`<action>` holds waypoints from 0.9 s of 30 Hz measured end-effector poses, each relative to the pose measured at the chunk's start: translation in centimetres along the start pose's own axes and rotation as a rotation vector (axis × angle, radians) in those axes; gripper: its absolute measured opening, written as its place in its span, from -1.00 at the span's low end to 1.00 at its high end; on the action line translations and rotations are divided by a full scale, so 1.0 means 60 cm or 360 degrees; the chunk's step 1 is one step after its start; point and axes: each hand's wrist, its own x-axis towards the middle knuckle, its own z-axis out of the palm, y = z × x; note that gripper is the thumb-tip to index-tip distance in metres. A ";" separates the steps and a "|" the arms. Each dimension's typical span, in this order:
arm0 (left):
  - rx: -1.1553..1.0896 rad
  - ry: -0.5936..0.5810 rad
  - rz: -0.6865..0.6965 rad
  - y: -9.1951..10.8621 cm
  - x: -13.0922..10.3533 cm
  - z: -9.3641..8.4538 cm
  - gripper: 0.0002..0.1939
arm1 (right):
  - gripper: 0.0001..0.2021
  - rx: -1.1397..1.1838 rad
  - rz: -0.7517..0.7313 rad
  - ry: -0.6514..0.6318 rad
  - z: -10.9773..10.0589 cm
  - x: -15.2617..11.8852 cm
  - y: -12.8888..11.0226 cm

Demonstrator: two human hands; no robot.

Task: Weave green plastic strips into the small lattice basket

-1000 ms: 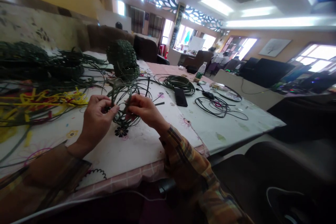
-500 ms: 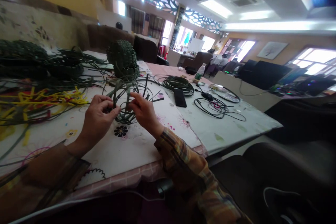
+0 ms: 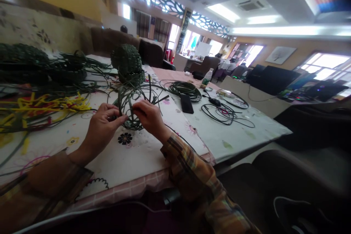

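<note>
A loose, round openwork of dark green weaving strips (image 3: 131, 97) stands on the patterned tablecloth (image 3: 148, 153) between my hands. My left hand (image 3: 105, 120) pinches its left side, thumb and fingers closed on a strip. On the right side, my right hand (image 3: 149, 115) has its fingers curled shut around a green strip; the fingertips are partly hidden. Strip ends stick out behind my right hand. Just beyond stands a tightly woven dark green basket-like piece (image 3: 126, 62).
Yellow strips (image 3: 55, 104) and piles of green weaving (image 3: 65, 67) lie at left. To the right are a green coil (image 3: 185, 89), a phone (image 3: 187, 103), a black coil (image 3: 219, 112), a computer mouse (image 3: 214, 101) and a bottle (image 3: 207, 77).
My right hand's fingers have curled further closed and turned downward at the strip. A dark strand now shows beside the right forearm. My left hand keeps its pinch.
</note>
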 end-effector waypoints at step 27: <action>-0.0204 0.0022 -0.0079 -0.006 -0.009 0.013 -0.85 | -0.88 0.0048 0.0121 -0.0012 -0.002 0.004 0.006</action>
